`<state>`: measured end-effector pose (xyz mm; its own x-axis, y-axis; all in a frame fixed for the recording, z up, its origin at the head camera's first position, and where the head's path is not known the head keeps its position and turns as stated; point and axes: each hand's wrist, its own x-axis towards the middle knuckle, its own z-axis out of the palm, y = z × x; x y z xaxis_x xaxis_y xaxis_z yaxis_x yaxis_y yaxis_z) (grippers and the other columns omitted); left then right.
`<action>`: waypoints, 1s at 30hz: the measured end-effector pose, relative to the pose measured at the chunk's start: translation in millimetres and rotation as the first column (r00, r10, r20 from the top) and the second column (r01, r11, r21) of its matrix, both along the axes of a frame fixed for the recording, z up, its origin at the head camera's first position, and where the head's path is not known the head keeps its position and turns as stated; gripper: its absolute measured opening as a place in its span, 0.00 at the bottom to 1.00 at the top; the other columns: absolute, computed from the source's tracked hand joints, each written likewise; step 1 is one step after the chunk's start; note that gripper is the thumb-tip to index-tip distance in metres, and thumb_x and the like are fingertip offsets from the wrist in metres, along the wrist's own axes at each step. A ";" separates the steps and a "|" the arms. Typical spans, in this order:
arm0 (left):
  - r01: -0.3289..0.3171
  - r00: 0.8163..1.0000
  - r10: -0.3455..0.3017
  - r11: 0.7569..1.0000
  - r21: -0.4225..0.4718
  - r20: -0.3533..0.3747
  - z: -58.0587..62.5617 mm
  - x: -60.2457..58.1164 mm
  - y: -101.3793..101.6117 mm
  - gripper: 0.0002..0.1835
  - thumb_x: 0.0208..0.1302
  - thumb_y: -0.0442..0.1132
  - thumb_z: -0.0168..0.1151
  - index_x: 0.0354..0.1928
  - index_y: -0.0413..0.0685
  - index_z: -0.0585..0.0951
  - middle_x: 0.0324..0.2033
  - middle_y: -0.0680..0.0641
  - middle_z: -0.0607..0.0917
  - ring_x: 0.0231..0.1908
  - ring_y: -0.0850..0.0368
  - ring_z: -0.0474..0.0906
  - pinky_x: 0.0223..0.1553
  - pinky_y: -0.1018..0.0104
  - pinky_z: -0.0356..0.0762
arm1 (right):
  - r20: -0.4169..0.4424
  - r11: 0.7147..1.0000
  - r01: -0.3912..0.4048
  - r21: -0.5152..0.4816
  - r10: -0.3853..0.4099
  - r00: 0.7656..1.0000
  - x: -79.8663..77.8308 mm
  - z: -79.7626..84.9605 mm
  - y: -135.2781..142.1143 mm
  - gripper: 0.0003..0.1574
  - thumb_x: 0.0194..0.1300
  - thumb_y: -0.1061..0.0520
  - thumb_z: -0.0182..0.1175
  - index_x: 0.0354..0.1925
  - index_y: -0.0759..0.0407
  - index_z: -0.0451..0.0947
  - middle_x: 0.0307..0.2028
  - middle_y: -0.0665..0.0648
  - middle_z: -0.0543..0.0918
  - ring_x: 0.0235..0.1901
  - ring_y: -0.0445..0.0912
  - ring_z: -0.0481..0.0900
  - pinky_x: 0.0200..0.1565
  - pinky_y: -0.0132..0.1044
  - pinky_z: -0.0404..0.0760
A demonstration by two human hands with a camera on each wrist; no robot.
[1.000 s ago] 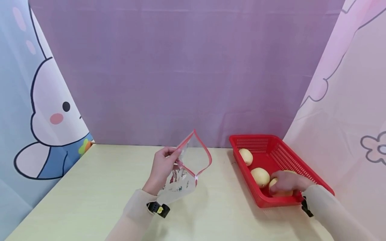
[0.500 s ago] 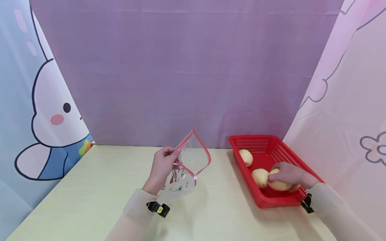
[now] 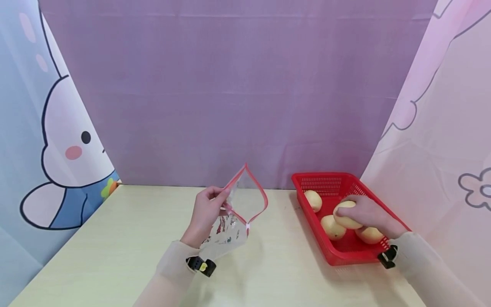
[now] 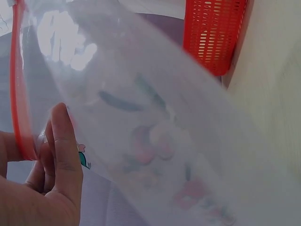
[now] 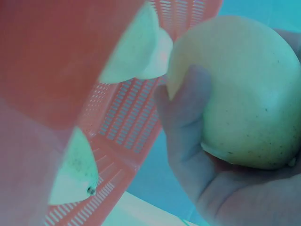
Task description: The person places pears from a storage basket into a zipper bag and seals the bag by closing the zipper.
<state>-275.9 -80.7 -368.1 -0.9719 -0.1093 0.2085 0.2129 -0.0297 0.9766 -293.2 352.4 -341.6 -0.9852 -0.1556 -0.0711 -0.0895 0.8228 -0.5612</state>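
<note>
My left hand [image 3: 205, 215] pinches one side of a clear plastic zip bag [image 3: 228, 238] near its red-edged mouth, which gapes towards the right. Printed patterns mark the bag's side [image 4: 155, 141], and a white slider sits at one end of the edging. On the right, my right hand [image 3: 366, 211] grips a pale yellow pear [image 3: 347, 221], raised above the other fruit in a red basket [image 3: 333, 257]. Thumb and palm wrap the speckled pear [image 5: 249, 94] in the right wrist view. Three more pears lie in the basket: one at the back [image 3: 313, 200], one at the left side [image 3: 333, 229] and one below my hand [image 3: 370, 235].
The basket has perforated walls and stands on a pale wooden table [image 3: 126, 256], close to the right-hand curtain [image 3: 437, 179]. A purple curtain [image 3: 238, 94] hangs behind the table. At the left is a blue cartoon-printed curtain [image 3: 23, 153].
My right hand has lifted a pear from the basket's front and moved it up and slightly left, revealing another pear beneath. My left hand and the bag have hardly moved.
</note>
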 end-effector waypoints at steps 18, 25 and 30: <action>0.022 1.000 -0.022 1.000 0.009 0.004 1.7 1.3 -0.2 0.11 0.74 0.40 0.62 0.47 0.37 0.81 0.32 0.39 0.80 0.25 0.57 0.81 0.30 0.65 0.86 | -0.181 0.976 0.097 -0.196 -0.133 0.974 8.0 16.6 -28.9 0.42 0.65 0.38 0.67 0.65 0.59 0.67 0.54 0.63 0.75 0.47 0.56 0.77 0.36 0.41 0.85; 0.024 1.000 -0.024 1.000 -0.002 0.010 3.3 0.8 0.2 0.12 0.74 0.41 0.62 0.47 0.36 0.81 0.32 0.39 0.80 0.26 0.57 0.80 0.30 0.65 0.86 | -0.267 0.960 0.105 -0.260 -0.176 0.948 5.2 23.6 -48.5 0.35 0.68 0.42 0.65 0.65 0.58 0.70 0.53 0.64 0.76 0.43 0.56 0.77 0.36 0.39 0.83; 0.020 1.000 -0.020 1.000 -0.002 0.013 3.1 1.1 0.1 0.13 0.74 0.41 0.62 0.47 0.36 0.80 0.32 0.40 0.80 0.26 0.57 0.81 0.30 0.65 0.86 | -0.296 0.945 0.079 -0.318 -0.178 0.939 4.3 30.9 -63.2 0.36 0.68 0.42 0.64 0.66 0.57 0.69 0.56 0.64 0.75 0.48 0.56 0.74 0.39 0.39 0.83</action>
